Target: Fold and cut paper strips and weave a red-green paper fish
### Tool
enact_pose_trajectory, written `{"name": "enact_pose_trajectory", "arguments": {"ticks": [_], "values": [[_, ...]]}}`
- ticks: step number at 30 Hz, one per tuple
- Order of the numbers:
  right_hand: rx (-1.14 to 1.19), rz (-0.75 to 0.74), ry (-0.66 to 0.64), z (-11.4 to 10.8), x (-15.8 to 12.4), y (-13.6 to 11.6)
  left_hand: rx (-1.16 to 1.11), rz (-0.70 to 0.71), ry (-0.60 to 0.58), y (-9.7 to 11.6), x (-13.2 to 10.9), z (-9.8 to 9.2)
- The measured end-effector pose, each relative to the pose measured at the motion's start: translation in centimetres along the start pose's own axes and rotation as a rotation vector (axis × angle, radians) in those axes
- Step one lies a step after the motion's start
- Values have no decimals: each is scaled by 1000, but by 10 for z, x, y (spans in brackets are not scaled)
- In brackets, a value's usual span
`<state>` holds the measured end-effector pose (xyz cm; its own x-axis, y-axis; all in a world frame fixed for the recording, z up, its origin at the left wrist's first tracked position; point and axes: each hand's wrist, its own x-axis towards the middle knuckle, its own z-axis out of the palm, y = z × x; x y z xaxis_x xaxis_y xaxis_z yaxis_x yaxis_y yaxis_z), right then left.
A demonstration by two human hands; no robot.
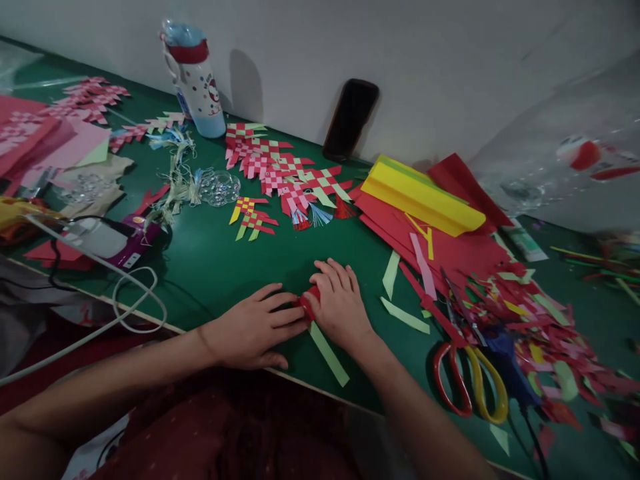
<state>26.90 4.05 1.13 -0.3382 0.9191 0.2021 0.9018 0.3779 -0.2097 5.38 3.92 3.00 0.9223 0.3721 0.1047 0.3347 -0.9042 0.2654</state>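
Note:
My left hand (260, 327) lies nearly flat on the green table, its fingers extended and their tips against a small piece of red paper (311, 303). On the other side, my right hand (343, 307) has its thumb on that red paper, with the fingers bent over it; most of the paper is hidden beneath. A pale green paper strip (329, 357) sticks out from under the red paper towards the table's front edge. Two loose pale green strips (405, 316) lie to the right of my right hand.
Scissors (470, 380) and a heap of paper scraps (545, 327) are at right. Yellow paper (420, 197) rests on red sheets behind. Woven paper fish (280, 167), a bottle (200, 87) and a leaning phone (351, 120) stand along the wall. A white cable (135, 293) loops at left.

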Motion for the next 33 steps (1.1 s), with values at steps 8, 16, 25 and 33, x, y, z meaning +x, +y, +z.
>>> {"name": "enact_pose_trajectory", "arguments": {"ticks": [8, 16, 25, 33], "values": [[33, 28, 3, 2, 0, 1, 11, -55, -11, 7, -5, 5], [43, 30, -1, 0, -1, -1, -24, -76, -33, 11, -4, 4], [195, 26, 34, -14, -1, 12, -46, -75, -50, 11, -2, 4], [183, -7, 16, -37, -56, -4, -78, -70, 2, 8, -2, 4]]}}
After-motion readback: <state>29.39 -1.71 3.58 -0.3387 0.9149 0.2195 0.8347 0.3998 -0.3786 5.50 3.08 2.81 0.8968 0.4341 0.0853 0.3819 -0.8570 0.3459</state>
